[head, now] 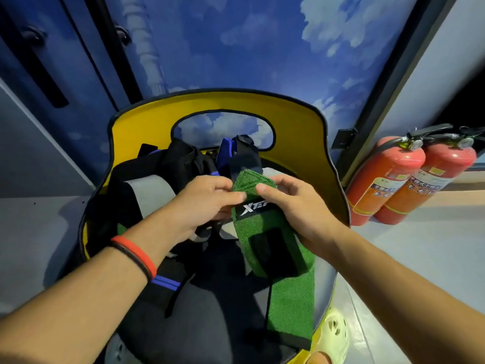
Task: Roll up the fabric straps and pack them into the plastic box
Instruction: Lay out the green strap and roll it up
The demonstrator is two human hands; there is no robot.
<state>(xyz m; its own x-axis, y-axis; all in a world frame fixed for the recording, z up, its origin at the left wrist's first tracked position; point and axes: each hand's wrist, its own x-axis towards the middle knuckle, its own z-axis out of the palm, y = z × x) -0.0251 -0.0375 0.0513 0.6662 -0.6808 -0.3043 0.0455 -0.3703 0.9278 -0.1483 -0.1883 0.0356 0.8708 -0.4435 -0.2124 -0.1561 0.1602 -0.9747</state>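
A green fabric strap point(265, 232) with a black label hangs in front of me, its top end folded over. My left hand point(207, 203) pinches the folded end from the left. My right hand point(291, 203) pinches it from the right, thumb on the front of the fold. The strap's long tail drops down past a black patch toward the bottom of the view. Under my hands a yellow-walled container point(301, 122) holds a pile of other straps point(168, 166), black, grey and blue-striped. No clear plastic box can be made out.
Two red fire extinguishers point(409, 177) lean against the wall at the right. A blue sky-painted wall stands behind the container. Grey floor runs along both sides. A foot in a pale yellow clog point(333, 337) shows at the bottom right.
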